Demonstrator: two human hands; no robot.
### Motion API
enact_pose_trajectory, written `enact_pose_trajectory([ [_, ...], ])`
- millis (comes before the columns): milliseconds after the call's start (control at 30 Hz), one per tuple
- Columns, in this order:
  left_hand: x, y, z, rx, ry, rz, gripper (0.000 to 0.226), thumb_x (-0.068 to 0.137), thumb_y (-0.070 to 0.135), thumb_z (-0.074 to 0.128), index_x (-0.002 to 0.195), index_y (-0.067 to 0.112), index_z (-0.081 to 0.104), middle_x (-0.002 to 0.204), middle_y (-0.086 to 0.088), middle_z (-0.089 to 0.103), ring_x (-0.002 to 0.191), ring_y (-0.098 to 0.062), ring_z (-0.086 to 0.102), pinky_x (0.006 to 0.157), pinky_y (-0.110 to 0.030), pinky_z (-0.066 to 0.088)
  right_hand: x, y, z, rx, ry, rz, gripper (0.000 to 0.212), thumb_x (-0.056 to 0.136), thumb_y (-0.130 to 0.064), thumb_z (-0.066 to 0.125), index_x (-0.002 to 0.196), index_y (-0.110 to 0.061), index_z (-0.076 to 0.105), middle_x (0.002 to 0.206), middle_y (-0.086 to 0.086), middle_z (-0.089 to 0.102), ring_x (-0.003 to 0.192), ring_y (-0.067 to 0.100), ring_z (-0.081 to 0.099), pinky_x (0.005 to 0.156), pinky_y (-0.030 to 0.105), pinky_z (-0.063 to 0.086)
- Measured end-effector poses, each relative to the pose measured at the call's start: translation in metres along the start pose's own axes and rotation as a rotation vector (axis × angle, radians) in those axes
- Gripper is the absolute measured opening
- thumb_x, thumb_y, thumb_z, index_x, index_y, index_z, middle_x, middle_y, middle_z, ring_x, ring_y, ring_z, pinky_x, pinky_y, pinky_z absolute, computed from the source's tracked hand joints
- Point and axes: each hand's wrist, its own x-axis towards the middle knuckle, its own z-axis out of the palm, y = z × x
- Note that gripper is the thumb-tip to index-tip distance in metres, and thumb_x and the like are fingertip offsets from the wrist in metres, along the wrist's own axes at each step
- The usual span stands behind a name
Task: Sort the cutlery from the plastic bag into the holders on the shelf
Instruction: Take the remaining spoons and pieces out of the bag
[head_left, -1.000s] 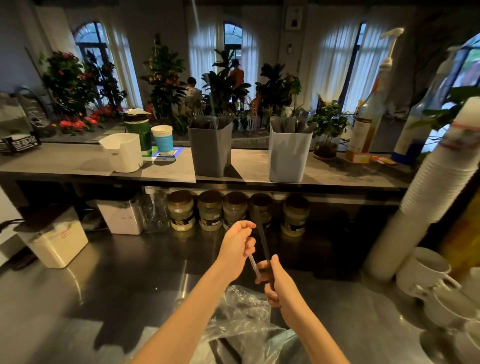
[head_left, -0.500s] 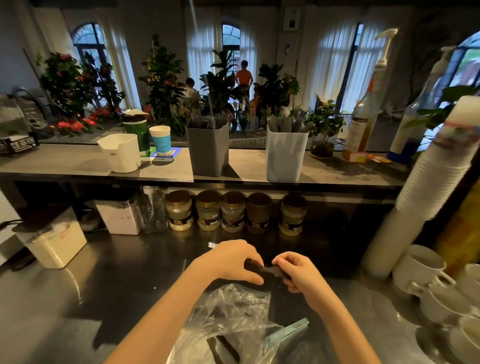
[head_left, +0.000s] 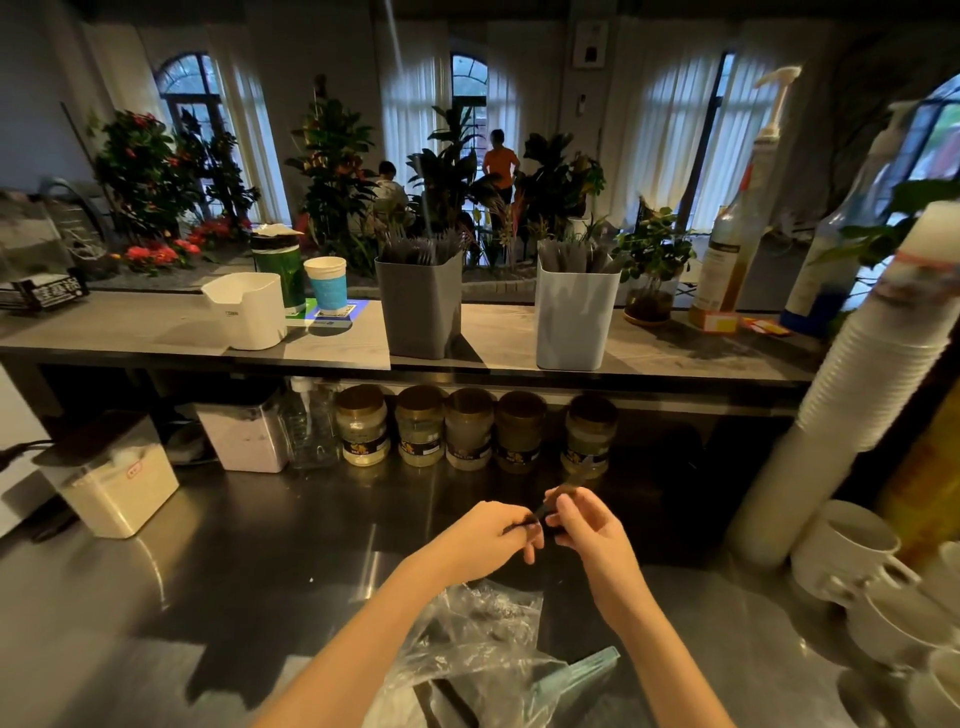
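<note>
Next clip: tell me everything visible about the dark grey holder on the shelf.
The dark grey holder is a tall, square-sided tub, plastic by its look, slightly narrower at the base, open on top. It stands upright on the shelf, left of the pale holder and apart from it. Dark cutlery stands bunched inside, ends poking above the rim.

A grey holder (head_left: 418, 306) and a pale holder (head_left: 571, 322) stand on the shelf (head_left: 675, 358), the plastic bag (head_left: 467, 654) on the steel counter (head_left: 249, 571)

Dim on my feed — daylight from curtained arched windows (head_left: 670, 140); bench (head_left: 218, 582) shows streaky glare, deep shadows; edges bow, corners soft.
</note>
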Motion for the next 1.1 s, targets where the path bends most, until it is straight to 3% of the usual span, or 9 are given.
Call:
enact_pose_trajectory([
  [100, 0.001, 0.000, -0.003, -0.039, 0.062, 0.012, 0.023, 0.099, 0.026, 0.045, 0.090, 0.020, 0.066, 0.081, 0.007, 0.065, 0.074, -0.004, 0.056, 0.074, -0.024, 0.045, 0.009, -0.006, 0.008, 0.001, -0.009, -0.055, 0.016, 0.097, -0.008, 0.047, 0.095, -0.007, 0.063, 0.088, 0.008, 0.066, 0.088, 0.025, 0.063, 0.078, 0.035, 0.053],
  [267, 0.007, 0.002, -0.030, -0.138, 0.349, -0.025, 0.016, 0.091, 0.016, 0.055, 0.105, 0.017, 0.062, 0.098, -0.007, 0.067, 0.081, -0.017, 0.060, 0.075, -0.028, 0.049, 0.037, -0.031, 0.033, -0.020, 0.016, -0.106, 0.017, 0.099, -0.011, 0.043, 0.090, -0.017, 0.056, 0.091, 0.010, 0.067, 0.087, 0.018, 0.068, 0.076, 0.025, 0.057],
  [433, 0.011, 0.026, -0.075, -0.253, 0.598, 0.033, 0.021, 0.095, 0.026, 0.053, 0.113, 0.016, 0.055, 0.096, 0.005, 0.058, 0.089, -0.006, 0.057, 0.071, -0.012, 0.046, 0.055, -0.050, 0.057, -0.141, -0.102, -0.201, 0.014, 0.100, -0.013, 0.043, 0.101, -0.018, 0.056, 0.082, 0.005, 0.062, 0.073, 0.011, 0.063, 0.066, 0.018, 0.055],
  [533, 0.016, 0.035, -0.093, -0.120, 0.611, 0.065, 0.012, 0.096, 0.025, 0.052, 0.095, 0.017, 0.060, 0.079, 0.011, 0.058, 0.075, 0.000, 0.056, 0.063, -0.005, 0.042, 0.058, -0.056, 0.067, -0.118, -0.146, -0.216, 0.016, 0.100, -0.014, 0.042, 0.101, -0.021, 0.055, 0.076, 0.002, 0.060, 0.062, 0.006, 0.059, 0.062, 0.017, 0.052],
  [633, 0.022, 0.041, -0.102, -0.078, 0.624, 0.080, 0.020, 0.097, 0.024, 0.051, 0.083, 0.013, 0.060, 0.072, 0.005, 0.058, 0.070, -0.006, 0.055, 0.063, -0.010, 0.041, 0.064, -0.063, 0.070, -0.105, -0.110, -0.219, 0.014, 0.100, -0.018, 0.042, 0.097, -0.021, 0.056, 0.071, 0.001, 0.057, 0.052, 0.000, 0.054, 0.055, 0.013, 0.047],
  [767, 0.029, 0.048, -0.112, -0.127, 0.693, 0.132, 0.026, 0.097, 0.021, 0.049, 0.090, -0.001, 0.059, 0.081, -0.019, 0.060, 0.072, -0.022, 0.055, 0.064, -0.025, 0.044, 0.070, -0.069, 0.062, -0.103, -0.162, -0.199, 0.014, 0.099, -0.022, 0.044, 0.100, -0.016, 0.056, 0.072, 0.001, 0.058, 0.054, 0.002, 0.054, 0.055, 0.014, 0.046],
  [867, 0.033, 0.050, -0.125, -0.189, 0.738, 0.170, 0.009, 0.096, 0.018, 0.051, 0.101, 0.012, 0.055, 0.087, -0.015, 0.062, 0.082, -0.026, 0.061, 0.073, -0.032, 0.051, 0.073, -0.074, 0.052, -0.151, -0.189, -0.179, 0.014, 0.099, -0.014, 0.044, 0.104, -0.019, 0.057, 0.077, 0.001, 0.059, 0.058, 0.006, 0.053, 0.057, 0.018, 0.046],
  [967, 0.039, 0.056, -0.133, -0.220, 0.726, 0.208, 0.020, 0.094, 0.012, 0.053, 0.109, 0.026, 0.049, 0.088, -0.023, 0.062, 0.080, -0.035, 0.060, 0.073, -0.044, 0.051, 0.078, -0.081, 0.045, -0.150, -0.196, -0.180, 0.016, 0.099, -0.011, 0.044, 0.099, -0.018, 0.058, 0.070, 0.000, 0.053, 0.053, 0.006, 0.044, 0.050, 0.017, 0.037],
  [1100, 0.054, 0.068, -0.142, -0.304, 0.702, 0.238, 0.013, 0.098, 0.013, 0.046, 0.107, 0.020, 0.052, 0.077, 0.001, 0.060, 0.059, 0.004, 0.055, 0.056, -0.015, 0.040, 0.091, -0.093, 0.041, -0.104, -0.072, -0.202, 0.014, 0.097, -0.009, 0.047, 0.096, -0.017, 0.059, 0.074, 0.002, 0.058, 0.057, 0.007, 0.050, 0.053, 0.015, 0.043],
])
